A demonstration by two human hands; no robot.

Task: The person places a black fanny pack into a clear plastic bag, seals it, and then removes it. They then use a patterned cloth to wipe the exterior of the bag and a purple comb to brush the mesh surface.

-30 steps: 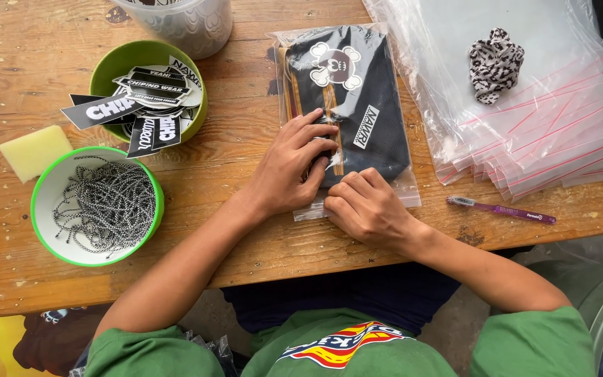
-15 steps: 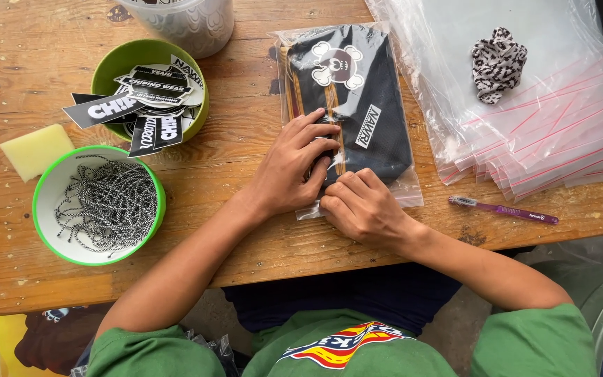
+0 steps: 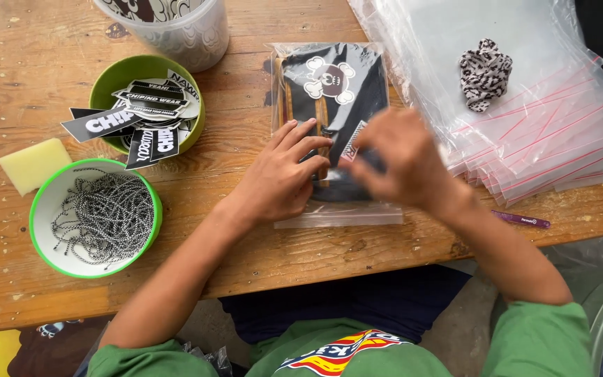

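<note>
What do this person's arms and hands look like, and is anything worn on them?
Both arms are bare from short green sleeves down. The left hand and the right hand are bare too: no gloves, and no rings, watch or bracelets that show. The right hand is blurred, so fine detail there cannot be told.

Clear zip bag (image 3: 336, 213) mid-table, bag stack (image 3: 553, 139) right, black-white stickers (image 3: 144, 112) left

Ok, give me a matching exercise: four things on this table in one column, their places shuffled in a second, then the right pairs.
Things:
1. sponge
2. cords
3. stickers
4. scrunchie

Places:
A. in the white bowl with the green rim
B. on the stack of clear bags
C. on the bare wood at the left edge
D. in the all-green bowl

Pairs: 1-C, 2-A, 3-D, 4-B
</note>
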